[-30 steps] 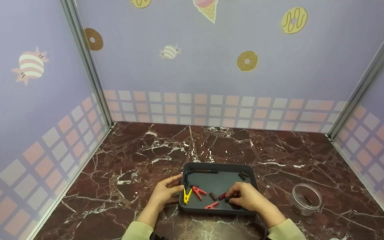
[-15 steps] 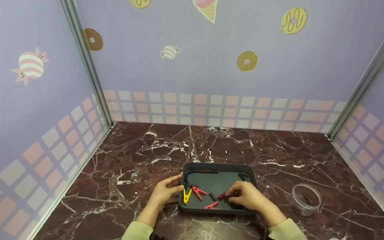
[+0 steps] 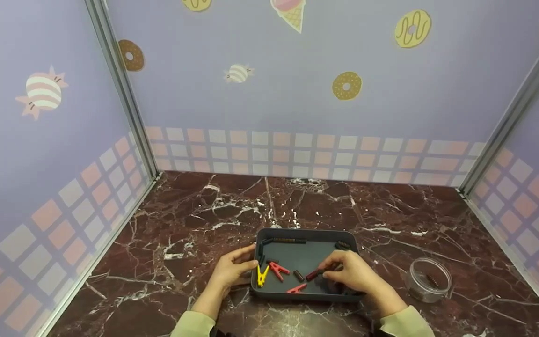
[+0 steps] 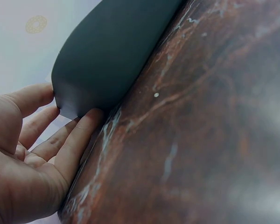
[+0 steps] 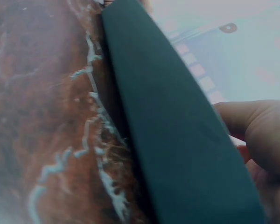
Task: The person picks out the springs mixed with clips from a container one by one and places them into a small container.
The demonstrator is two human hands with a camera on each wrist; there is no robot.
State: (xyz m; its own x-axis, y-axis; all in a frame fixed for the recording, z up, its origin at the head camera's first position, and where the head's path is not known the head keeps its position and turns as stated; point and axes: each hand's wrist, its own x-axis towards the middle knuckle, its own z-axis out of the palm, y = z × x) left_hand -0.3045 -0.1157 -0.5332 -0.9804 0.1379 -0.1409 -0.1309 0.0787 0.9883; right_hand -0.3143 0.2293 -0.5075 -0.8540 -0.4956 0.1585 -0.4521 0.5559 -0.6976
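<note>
Right hand [image 3: 351,273]: nudged toward 2 o'clock; can't tell grip
Dark-red piece [image 3: 313,275]: its 9 o'clock, axis 8–2
Left hand [image 3: 232,269]: straight-fingered against tray [image 3: 304,297]

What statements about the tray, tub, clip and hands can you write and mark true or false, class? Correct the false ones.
1. The left hand touches the tray. True.
2. The yellow clip lies outside the tray. False: the yellow clip is inside it.
3. The clear tub stands right of the tray. True.
4. The right hand is inside the clear tub. False: the right hand is at the tray, by the dark red piece.
</note>
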